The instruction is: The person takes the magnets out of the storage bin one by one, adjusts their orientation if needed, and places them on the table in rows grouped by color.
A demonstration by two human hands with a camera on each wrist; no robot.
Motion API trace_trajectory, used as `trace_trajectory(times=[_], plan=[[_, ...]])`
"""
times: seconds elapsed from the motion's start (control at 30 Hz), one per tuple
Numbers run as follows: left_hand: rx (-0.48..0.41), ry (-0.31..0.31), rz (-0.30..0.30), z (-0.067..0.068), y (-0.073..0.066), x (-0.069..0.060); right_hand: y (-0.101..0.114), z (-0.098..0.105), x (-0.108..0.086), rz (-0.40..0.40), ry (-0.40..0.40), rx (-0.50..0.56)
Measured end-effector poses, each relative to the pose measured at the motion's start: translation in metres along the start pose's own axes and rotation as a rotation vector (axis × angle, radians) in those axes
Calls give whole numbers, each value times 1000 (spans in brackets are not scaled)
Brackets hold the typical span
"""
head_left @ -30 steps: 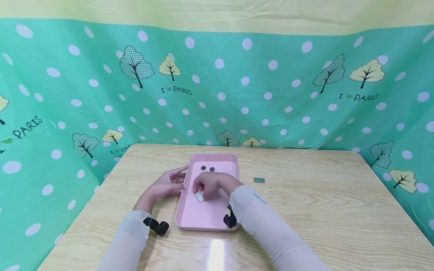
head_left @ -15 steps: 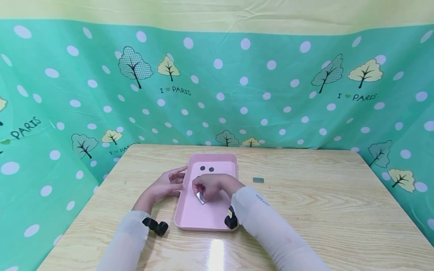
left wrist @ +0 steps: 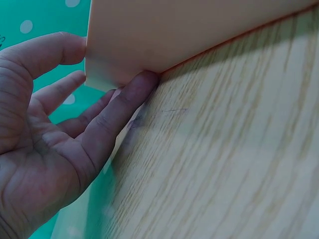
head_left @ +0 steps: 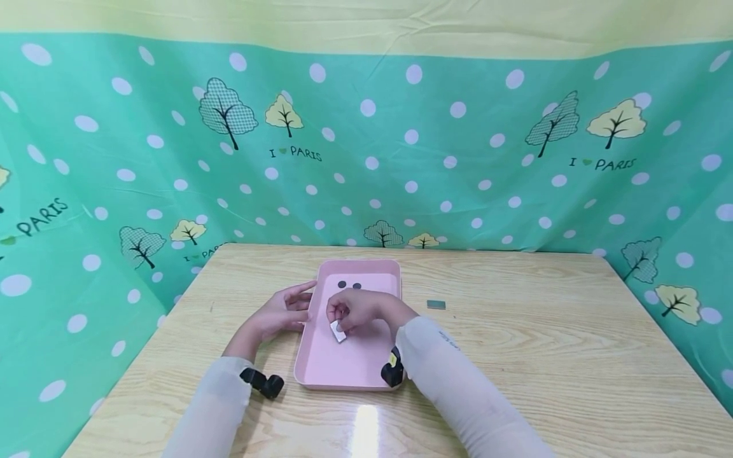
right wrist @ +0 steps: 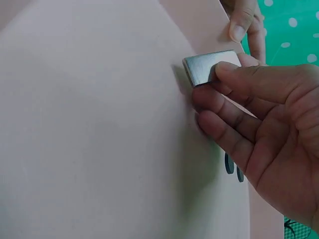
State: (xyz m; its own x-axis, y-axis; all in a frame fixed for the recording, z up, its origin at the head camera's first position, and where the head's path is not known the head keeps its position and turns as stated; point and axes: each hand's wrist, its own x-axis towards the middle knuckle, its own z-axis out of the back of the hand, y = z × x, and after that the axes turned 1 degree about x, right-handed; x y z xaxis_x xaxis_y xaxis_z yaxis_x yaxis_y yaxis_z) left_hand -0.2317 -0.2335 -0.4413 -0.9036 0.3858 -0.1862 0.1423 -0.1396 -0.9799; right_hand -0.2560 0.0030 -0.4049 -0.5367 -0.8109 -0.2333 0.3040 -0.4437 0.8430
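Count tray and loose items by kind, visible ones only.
Pink tray: 1
Rectangular blocks: 2 (one in the right hand, one on the table)
Dark discs: 2 (hand may hide more)
Total: 5

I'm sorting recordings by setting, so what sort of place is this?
Probably a makeshift recording booth: printed cloth hangs behind and on both sides of a wooden table, and a black wrist camera is in view. The wider room isn't visible.

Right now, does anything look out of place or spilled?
Perhaps the grey block on the table, right of the pink tray, while dark discs lie inside and the right hand holds a silver block over it. Nothing looks spilled.
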Motion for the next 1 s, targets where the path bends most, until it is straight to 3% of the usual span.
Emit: trace_trajectory(times=[0.17, 0.43, 1.0], plan=[[-4, 3, -3, 0, -1, -1, -1, 2, -2, -21, -45, 146], [-15, -1, -2, 0, 0, 0, 0, 4, -7, -3, -89, 243], [31, -9, 19, 1, 1, 1, 9, 5, -29, 70, -206, 287]])
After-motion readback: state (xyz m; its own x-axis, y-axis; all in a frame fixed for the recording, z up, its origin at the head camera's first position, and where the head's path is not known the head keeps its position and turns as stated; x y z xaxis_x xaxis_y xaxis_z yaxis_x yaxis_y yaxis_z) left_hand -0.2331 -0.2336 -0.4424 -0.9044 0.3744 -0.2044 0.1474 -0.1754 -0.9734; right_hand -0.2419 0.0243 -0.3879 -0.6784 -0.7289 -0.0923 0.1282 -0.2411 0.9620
